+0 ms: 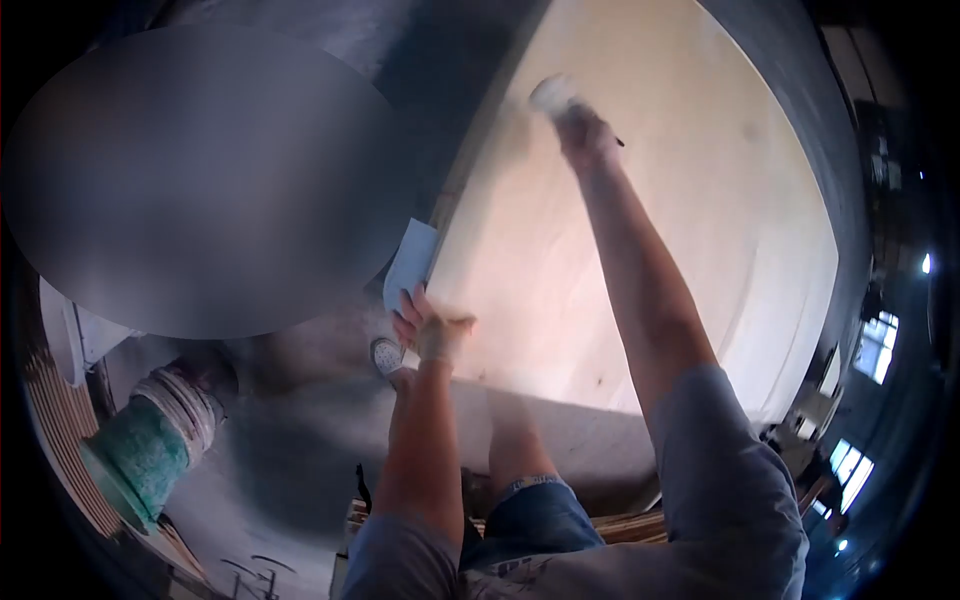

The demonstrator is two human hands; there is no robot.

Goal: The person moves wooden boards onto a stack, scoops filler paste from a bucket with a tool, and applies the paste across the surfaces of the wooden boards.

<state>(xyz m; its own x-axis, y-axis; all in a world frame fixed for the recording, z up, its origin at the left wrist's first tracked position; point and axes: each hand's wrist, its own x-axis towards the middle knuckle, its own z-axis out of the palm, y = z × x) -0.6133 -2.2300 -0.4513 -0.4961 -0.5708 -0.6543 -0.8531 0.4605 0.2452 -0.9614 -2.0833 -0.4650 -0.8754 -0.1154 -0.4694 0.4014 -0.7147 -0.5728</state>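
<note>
As R hand (590,140) grips blurry tool (552,95) o/ board (650,260), L hand (434,328) by white pc (410,262), can't tell if gripping

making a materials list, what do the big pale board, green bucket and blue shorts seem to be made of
Pale board: probably wood or plywood, smooth-looking, going by its light tan colour and faint streaks. Green bucket: perhaps plastic, dull and worn, with whitish smears; painted metal can't be ruled out. Blue shorts: likely denim, matte, from the dark blue cloth and paler hem.
</note>
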